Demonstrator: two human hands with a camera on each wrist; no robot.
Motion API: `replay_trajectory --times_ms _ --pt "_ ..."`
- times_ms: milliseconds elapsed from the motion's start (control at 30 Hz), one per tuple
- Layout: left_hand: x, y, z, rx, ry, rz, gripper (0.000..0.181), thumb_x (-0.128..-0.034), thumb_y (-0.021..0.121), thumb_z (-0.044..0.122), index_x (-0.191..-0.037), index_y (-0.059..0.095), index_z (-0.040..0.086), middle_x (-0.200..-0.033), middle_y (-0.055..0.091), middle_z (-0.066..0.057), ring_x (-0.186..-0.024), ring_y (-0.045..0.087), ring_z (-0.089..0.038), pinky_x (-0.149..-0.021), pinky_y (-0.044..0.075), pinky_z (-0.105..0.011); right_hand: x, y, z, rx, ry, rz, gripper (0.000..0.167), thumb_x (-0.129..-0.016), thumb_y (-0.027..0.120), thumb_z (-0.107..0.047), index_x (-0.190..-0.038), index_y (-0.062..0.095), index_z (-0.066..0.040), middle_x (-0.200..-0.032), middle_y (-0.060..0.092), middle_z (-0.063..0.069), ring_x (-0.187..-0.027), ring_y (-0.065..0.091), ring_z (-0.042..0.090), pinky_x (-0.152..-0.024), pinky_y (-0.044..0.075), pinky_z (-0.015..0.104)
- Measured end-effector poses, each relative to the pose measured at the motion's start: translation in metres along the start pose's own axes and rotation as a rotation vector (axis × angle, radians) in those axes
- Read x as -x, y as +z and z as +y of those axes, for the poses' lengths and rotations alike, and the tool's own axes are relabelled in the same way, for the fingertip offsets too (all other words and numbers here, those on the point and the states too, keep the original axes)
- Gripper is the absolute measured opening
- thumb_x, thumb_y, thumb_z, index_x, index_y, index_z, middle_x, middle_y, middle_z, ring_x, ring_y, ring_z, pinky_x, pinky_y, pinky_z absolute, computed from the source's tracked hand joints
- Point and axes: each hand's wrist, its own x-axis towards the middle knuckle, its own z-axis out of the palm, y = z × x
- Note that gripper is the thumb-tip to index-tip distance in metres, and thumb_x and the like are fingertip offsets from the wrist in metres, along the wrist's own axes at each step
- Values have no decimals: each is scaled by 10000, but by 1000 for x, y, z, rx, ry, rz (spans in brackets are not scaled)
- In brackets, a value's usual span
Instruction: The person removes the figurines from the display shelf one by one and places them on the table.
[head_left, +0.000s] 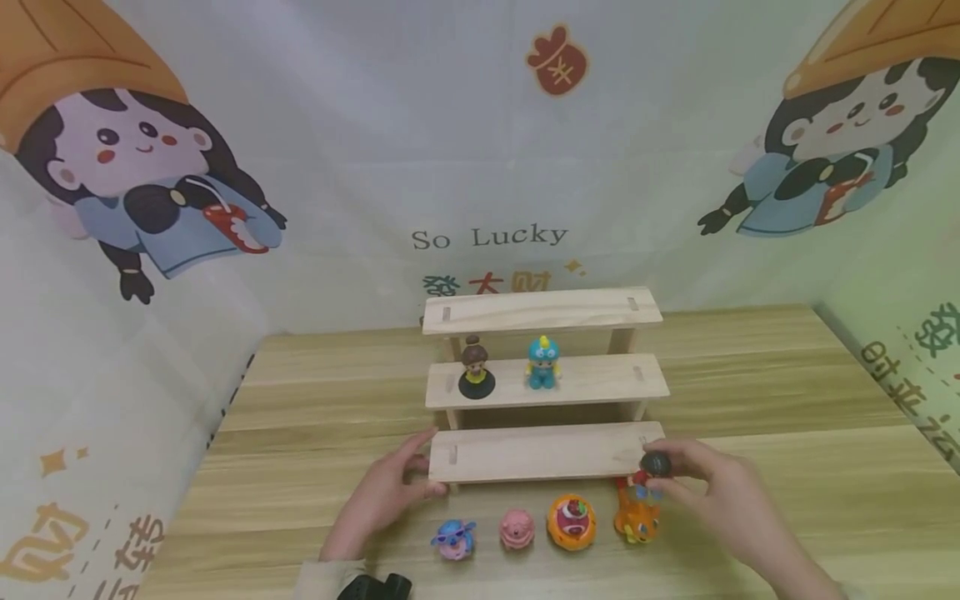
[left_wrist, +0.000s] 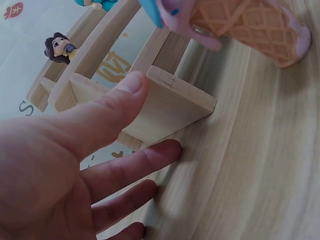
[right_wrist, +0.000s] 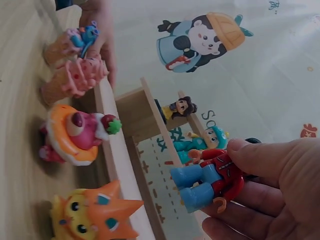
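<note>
My right hand (head_left: 716, 492) pinches a small figure with black hair, red top and blue legs (right_wrist: 215, 175) between thumb and fingers, by the right end of the lowest step of a wooden three-step shelf (head_left: 543, 452). At that step's left end is my left hand (head_left: 386, 497), fingers spread and loosely bent, holding nothing; the left wrist view shows its thumb (left_wrist: 132, 82) at the shelf's side. On the middle step stand a brown-haired figure in yellow (head_left: 475, 367) and a teal figure (head_left: 543, 363).
In front of the shelf, on the wooden table (head_left: 322, 400), stand a blue-and-pink figure (head_left: 454, 540), a pink figure (head_left: 517, 530), a figure with an orange ring (head_left: 572, 522) and an orange figure (head_left: 636, 518). A printed cloth (head_left: 352, 192) hangs behind.
</note>
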Motion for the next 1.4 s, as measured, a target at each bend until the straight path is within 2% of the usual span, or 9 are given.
replay_trajectory --times_ms 200,300,400,667,833,933,1133,1233,1400 --pt "2 -2 0 4 -1 3 816 -731 791 294 -1440 414 151 -1057 717 -54 -1083 622 -330 -1021 385 -595 17 4 6 -36 89 -108 345 -750 786 -178 -1077 674 -177 -906 706 -154 -839 643 -4 -785 568 422" --pt "2 -2 -1 10 -1 8 812 -732 793 282 -1439 416 147 -1050 720 -54 -1078 627 -326 -1022 385 -592 23 7 9 -54 102 -128 364 -748 787 -222 -1090 670 -175 -941 712 -125 -823 627 -33 -788 554 477" --pt "3 -3 -3 15 0 14 807 -732 793 282 -1435 422 138 -1040 723 -54 -1078 628 -327 -1025 386 -586 28 10 11 -60 97 -132 388 -739 791 -245 -1099 667 -173 -971 717 -100 -818 628 -35 -786 556 477" --pt "4 -1 -3 26 -4 10 803 -735 790 288 -1434 423 144 -1051 721 -59 -1094 619 -339 -1024 381 -595 43 16 20 -55 72 -181 361 -748 778 -291 -1074 667 -186 -956 707 -91 -827 609 -46 -730 539 247" --pt "4 -1 -3 21 -18 -1 819 -732 792 289 -1444 410 155 -1067 717 -63 -1096 617 -343 -1024 371 -611 56 24 32 -122 -13 -182 356 -753 782 -216 -1072 664 -112 -941 712 -42 -810 607 -50 -679 523 211" --pt "3 -1 -3 17 -18 -4 824 -733 791 290 -1448 403 156 -1070 715 -64 -1098 615 -346 -1022 370 -615 61 29 39 -197 -103 -199 345 -778 764 -140 -1088 643 -52 -948 712 15 -812 619 -28 -649 532 217" --pt "2 -1 -2 21 -18 0 819 -734 792 288 -1447 406 168 -1069 716 -59 -1102 615 -341 -1028 373 -603 67 39 47 -246 -158 -221 320 -789 753 -106 -1078 632 -41 -944 711 35 -814 624 -23 -635 540 228" --pt "1 -1 -1 28 -15 -2 826 -731 793 298 -1449 404 172 -1079 713 -61 -1101 614 -343 -1025 373 -607 69 43 48 -252 -140 -239 315 -804 743 -119 -1080 624 -27 -941 711 38 -816 619 -32 -636 537 221" --pt "1 1 1 26 -8 -2 828 -730 793 291 -1449 401 165 -1082 713 -62 -1097 615 -345 -1021 371 -611 72 46 48 -251 -11 -314 313 -847 710 -187 -1112 626 -44 -964 711 15 -847 607 -42 -666 512 191"
